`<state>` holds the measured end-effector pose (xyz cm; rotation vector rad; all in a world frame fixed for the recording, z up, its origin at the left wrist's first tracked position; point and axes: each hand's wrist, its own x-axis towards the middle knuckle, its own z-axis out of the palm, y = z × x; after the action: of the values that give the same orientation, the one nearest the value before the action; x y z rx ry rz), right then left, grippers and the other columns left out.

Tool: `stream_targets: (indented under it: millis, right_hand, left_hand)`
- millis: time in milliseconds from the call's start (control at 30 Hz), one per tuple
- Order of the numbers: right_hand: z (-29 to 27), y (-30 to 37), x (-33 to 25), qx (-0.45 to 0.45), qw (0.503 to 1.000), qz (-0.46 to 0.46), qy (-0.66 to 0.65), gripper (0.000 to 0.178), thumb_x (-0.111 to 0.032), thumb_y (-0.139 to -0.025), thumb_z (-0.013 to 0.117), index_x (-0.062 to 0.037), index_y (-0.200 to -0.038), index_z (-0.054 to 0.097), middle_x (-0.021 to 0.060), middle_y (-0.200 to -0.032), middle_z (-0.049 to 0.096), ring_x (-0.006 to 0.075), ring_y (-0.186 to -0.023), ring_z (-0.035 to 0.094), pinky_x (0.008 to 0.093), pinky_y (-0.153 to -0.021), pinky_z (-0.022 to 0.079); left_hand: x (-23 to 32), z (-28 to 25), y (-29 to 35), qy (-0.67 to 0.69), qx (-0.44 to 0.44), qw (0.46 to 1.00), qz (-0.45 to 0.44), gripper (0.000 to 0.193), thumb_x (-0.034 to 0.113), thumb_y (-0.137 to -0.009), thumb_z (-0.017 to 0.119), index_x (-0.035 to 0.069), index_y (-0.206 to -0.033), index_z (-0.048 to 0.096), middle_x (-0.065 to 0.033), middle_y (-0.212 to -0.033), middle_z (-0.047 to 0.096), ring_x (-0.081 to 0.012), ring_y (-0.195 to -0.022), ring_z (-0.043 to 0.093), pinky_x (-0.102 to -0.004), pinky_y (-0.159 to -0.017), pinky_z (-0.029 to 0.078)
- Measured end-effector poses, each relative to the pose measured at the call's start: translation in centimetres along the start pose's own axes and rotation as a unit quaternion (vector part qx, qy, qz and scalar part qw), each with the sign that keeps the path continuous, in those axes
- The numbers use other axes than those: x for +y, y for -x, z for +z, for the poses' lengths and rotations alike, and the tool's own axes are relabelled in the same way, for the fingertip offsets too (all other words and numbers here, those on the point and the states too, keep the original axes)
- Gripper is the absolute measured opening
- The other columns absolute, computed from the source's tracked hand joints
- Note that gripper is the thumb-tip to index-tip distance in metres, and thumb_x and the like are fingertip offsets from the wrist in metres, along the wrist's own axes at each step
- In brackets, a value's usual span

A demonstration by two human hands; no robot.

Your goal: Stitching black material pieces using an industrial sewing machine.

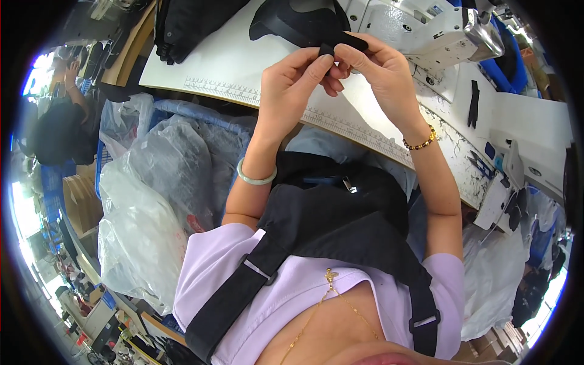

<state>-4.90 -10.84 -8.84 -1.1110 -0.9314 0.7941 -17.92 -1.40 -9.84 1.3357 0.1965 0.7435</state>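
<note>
The small black strip (pixel 326 50) is at the top of the frame, a little right of centre, between the fingertips of two bare hands just above a white tabletop (pixel 228 74). Both forearms reach up the picture from the wearer's body and slant inward, so that the hands meet near the upper edge. The left hand (pixel 287 84) comes in from the left with its back outward, thumb pointing up and to the right; the right hand (pixel 389 72) leans in from the right, wrist bent, thumb and fingers pointing left. Each is mostly closed, the fingers curled and the thumb brought against the forefinger. The left has the strip pinched at thumb and forefinger; the right is drawn into a like pinch just beside it, though the fingers overlap the dark material, so I cannot tell whether it grips the same strip or the edge of the large curved black piece (pixel 301 23) directly behind. That piece lies at the top centre, by the white machine (pixel 420 30) in the upper right. A pale bangle (pixel 257 180) circles the left wrist, a beaded bracelet (pixel 421 143) the right.
</note>
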Motion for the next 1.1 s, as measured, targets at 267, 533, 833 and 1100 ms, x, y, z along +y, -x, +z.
stream_targets:
  millis: [267, 533, 833, 1100]
  right_hand:
    - [-0.2, -0.5, -0.1, 0.016, 0.995, -0.091, 0.047, 0.020, -0.014, -0.087, 0.061, -0.0005, -0.102, 0.065, 0.0047, -0.079, 0.065, 0.0071, -0.067, 0.057, 0.0189, -0.057, 0.043]
    - [0.2, 0.1, -1.7, 0.105, 0.980, -0.082, 0.148, 0.018, -0.014, -0.087, 0.061, -0.0023, -0.100, 0.067, -0.0052, -0.062, 0.051, -0.0004, -0.052, 0.033, 0.0159, -0.044, 0.020]
    - [-0.5, 0.3, -2.8, 0.111, 0.982, -0.066, 0.135, 0.017, -0.015, -0.087, 0.061, -0.0024, -0.097, 0.068, -0.0065, -0.062, 0.051, -0.0017, -0.051, 0.034, 0.0154, -0.044, 0.022]
    - [0.6, -0.5, -4.4, 0.118, 0.979, -0.045, 0.160, 0.013, -0.007, -0.082, 0.064, 0.0013, -0.091, 0.067, 0.0030, -0.069, 0.063, 0.0054, -0.053, 0.053, 0.0185, -0.048, 0.043]
  left_hand:
    - [0.7, 0.1, 0.1, 0.038, 0.000, 0.998, -0.047, 0.018, 0.007, -0.089, 0.055, -0.009, -0.094, 0.061, -0.0108, -0.075, 0.062, -0.0143, -0.064, 0.060, -0.0244, -0.058, 0.050]
    - [2.8, 1.9, 1.0, 0.018, 0.061, 0.995, -0.071, 0.018, 0.005, -0.086, 0.058, -0.011, -0.093, 0.061, -0.0140, -0.072, 0.062, -0.0174, -0.057, 0.059, -0.0251, -0.052, 0.048]
    - [2.7, 3.1, 0.4, 0.112, 0.071, 0.985, -0.111, 0.019, 0.006, -0.086, 0.058, -0.011, -0.094, 0.061, -0.0137, -0.071, 0.062, -0.0171, -0.057, 0.059, -0.0245, -0.051, 0.047]
    - [2.2, 1.1, -0.3, 0.137, 0.028, 0.976, -0.165, 0.033, 0.020, -0.089, 0.056, -0.012, -0.091, 0.060, -0.0152, -0.076, 0.063, -0.0225, -0.067, 0.065, -0.0295, -0.064, 0.053]
